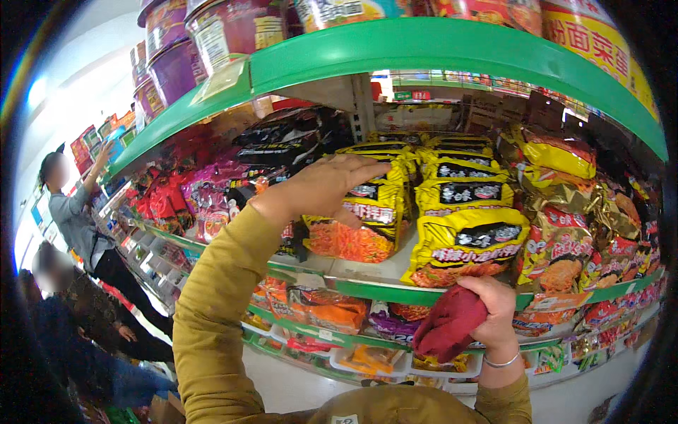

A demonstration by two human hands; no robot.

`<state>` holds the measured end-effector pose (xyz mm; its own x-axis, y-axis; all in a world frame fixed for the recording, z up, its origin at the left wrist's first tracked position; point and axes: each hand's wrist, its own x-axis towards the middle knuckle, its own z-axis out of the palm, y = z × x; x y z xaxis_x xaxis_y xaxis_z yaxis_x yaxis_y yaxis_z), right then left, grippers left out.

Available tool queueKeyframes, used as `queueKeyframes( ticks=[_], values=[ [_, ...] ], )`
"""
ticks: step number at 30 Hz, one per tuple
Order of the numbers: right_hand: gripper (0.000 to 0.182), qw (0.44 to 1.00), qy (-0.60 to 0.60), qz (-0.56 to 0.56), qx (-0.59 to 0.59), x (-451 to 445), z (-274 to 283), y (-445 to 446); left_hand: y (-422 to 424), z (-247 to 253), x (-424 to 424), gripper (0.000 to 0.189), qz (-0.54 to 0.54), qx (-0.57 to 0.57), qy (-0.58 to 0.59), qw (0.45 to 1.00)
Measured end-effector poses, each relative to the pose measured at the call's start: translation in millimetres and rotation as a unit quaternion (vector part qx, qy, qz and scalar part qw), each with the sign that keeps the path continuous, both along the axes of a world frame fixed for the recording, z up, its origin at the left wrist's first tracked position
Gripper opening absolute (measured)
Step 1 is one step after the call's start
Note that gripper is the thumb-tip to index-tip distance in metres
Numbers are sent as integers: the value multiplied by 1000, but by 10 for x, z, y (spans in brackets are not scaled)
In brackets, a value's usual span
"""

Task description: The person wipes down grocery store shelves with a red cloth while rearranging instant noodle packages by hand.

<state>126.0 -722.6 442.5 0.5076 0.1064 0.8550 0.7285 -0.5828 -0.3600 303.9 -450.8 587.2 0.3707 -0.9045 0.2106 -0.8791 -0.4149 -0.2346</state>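
Observation:
My left hand (pixel 331 185) reaches over a yellow and black packet of instant noodles (pixel 355 241) on the middle shelf. Its fingers are stretched across the upper part of the packet, the thumb spread below them; contact looks likely but is hard to confirm. A bunched dark red cloth (pixel 450 326) is gripped in my right hand (pixel 495 307), just in front of the shelf's green edge. Directly above that hand, another yellow noodle packet (pixel 471 244) leans at the front of its row, tilted back against similar ones.
A green shelf edge (pixel 424 45) crosses overhead, with purple noodle tubs (pixel 175 69) stacked above. Gold packets (pixel 559 249) stand at right, red ones (pixel 164 201) at left. Lower shelves hold orange packets (pixel 328 310). One person (pixel 79 212) reaches toward shelves; another (pixel 95 307) is lower down.

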Motion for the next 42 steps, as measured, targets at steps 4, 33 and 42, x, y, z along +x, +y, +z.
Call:
queueKeyframes(
  ticks=[4,33,42],
  values=[
    [39,1000,5,8,-13,-17,43,-37,-161,67,-269,88,10,10,-71,997],
    [35,995,-1,-99,-19,-62,23,68,-1230,44,332,31,130,227,-23,965],
    [39,998,45,-43,3,-84,48,40,-1085,-79,555,23,-37,74,-37,996]
  ],
)
